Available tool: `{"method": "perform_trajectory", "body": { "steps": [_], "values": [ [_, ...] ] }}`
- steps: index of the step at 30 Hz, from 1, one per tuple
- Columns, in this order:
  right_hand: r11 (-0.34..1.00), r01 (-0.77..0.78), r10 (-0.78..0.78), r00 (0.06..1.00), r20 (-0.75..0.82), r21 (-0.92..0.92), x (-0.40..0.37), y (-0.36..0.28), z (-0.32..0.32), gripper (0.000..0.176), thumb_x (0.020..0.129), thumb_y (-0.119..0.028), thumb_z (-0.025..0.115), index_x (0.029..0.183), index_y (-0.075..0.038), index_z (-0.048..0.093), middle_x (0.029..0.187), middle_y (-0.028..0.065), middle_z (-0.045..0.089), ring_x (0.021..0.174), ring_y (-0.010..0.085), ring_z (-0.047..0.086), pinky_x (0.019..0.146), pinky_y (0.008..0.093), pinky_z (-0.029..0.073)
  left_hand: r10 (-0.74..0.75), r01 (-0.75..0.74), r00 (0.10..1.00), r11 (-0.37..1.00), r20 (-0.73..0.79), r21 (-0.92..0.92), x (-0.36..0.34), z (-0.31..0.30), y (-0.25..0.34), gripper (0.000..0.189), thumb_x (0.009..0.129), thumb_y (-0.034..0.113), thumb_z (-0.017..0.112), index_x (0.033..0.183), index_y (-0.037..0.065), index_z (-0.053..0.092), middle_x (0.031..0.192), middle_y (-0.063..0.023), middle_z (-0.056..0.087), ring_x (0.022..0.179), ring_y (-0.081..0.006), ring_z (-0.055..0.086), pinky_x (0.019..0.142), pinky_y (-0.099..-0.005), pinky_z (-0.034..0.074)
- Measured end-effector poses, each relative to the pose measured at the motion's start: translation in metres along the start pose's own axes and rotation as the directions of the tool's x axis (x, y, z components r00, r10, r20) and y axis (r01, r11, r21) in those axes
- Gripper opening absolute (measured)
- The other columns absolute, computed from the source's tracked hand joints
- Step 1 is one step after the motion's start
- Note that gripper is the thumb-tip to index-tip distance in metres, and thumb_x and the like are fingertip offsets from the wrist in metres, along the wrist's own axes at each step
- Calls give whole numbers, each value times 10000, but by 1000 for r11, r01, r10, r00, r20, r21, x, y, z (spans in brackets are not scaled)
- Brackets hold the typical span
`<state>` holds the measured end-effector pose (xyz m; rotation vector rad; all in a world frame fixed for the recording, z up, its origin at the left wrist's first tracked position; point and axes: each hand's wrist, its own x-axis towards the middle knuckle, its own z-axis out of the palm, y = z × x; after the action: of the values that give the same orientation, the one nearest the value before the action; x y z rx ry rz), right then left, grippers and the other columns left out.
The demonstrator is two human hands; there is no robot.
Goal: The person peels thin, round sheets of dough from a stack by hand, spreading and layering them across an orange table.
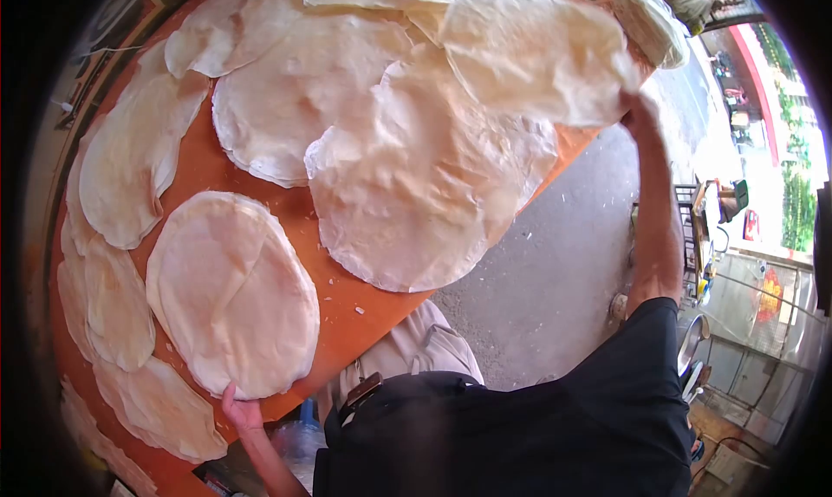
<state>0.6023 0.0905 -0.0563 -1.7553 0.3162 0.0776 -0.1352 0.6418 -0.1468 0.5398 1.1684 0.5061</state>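
Note:
My right hand is closed on the near right corner of a thin pale flatbread sheet, raised and slightly blurred over the far side of the orange table. At the near edge of the table, my left hand grips the rim of a round stack of flatbread sheets; its thumb shows at the edge and the other fingers are partly hidden. Between my hands lies a large wrinkled flatbread sheet, overlapping another wide sheet behind it.
More thin sheets overlap along the left side, with a folded pile near the front. A plastic-wrapped bundle sits at the far right corner. Grey floor shows beyond the table's right edge. Shelving and a metal pan stand at right.

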Motion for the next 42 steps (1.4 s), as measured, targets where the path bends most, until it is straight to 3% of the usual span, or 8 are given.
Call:
{"method": "perform_trajectory", "body": {
  "steps": [4, 9, 13, 20, 31, 36, 39, 42],
  "values": [
    [956, -32, -43, 968, -248, -293, -58, 78, 6, 247, 800, -127, 656, 988, 28, 617, 689, 102, 609, 508, 174, 558, 421, 293, 440, -12, 15, 998, 999, 63, -39, -8, -7, 6, 635, 848, 147, 576, 1419, 59, 312, 1426, -119, 392, 1299, -292, 382, 1067, -477, 328],
    [772, 336, -72, 890, 450, -540, -224, 71, 158, 337, 823, -64, 567, 1158, -27, 582, 956, 81, 651, 821, 167, 615, 750, 288, 503, 86, -79, 995, 988, 46, -135, -31, 13, 30, 609, 905, 199, 575, 1426, 62, 291, 1456, -120, 352, 1316, -297, 355, 1060, -456, 349],
    [908, 418, -110, 245, 963, -3, -431, 43, 307, 514, 713, -311, 752, 1130, -47, 610, 920, 164, 648, 845, 316, 630, 774, 372, 508, 175, -178, 969, 984, 176, 2, -30, 39, 39, 590, 926, 252, 556, 1414, 47, 296, 1426, -115, 375, 1273, -278, 398, 1040, -437, 368],
    [664, 681, -374, -55, 926, 309, -578, 97, 399, 269, 511, -189, 687, 677, 8, 613, 644, 197, 609, 671, 406, 610, 632, 438, 499, 25, -55, 985, 983, 172, 177, 1, 3, 45, 563, 886, 270, 588, 1362, 47, 386, 1321, -125, 465, 1192, -269, 460, 1017, -413, 366],
    [530, 847, -453, 239, 859, 44, -608, 135, 429, 112, 578, -157, 645, 609, -50, 633, 615, 138, 615, 624, 325, 633, 549, 409, 500, 20, -18, 980, 1000, 197, -9, 18, -14, -8, 638, 829, 239, 630, 1378, 39, 375, 1348, -121, 465, 1243, -297, 435, 1041, -472, 367],
    [998, 59, -10, 383, 924, -13, -463, -35, 367, 230, 657, -49, 693, 882, -7, 676, 708, 76, 664, 604, 181, 655, 540, 325, 533, 159, -160, 984, 987, 76, 5, -24, -12, 24, 637, 809, 155, 673, 1375, 80, 389, 1324, -92, 490, 1216, -280, 459, 1022, -490, 382],
    [882, -146, -412, 225, 883, 448, -374, -78, 327, 202, 827, -61, 618, 1006, 28, 639, 908, 117, 674, 805, 177, 660, 744, 299, 543, 113, -113, 994, 994, -12, -7, -34, -54, 36, 606, 821, 163, 649, 1368, 90, 399, 1310, -87, 500, 1205, -284, 469, 1008, -489, 394],
    [945, 118, -317, 570, 758, 306, -394, -143, 337, 70, 840, -87, 602, 851, -21, 623, 764, 73, 625, 652, 168, 627, 528, 309, 513, 61, -62, 998, 991, -10, -117, -42, -61, 27, 580, 832, 178, 630, 1359, 85, 407, 1307, -93, 504, 1202, -286, 473, 1002, -473, 398]
  ]
}}
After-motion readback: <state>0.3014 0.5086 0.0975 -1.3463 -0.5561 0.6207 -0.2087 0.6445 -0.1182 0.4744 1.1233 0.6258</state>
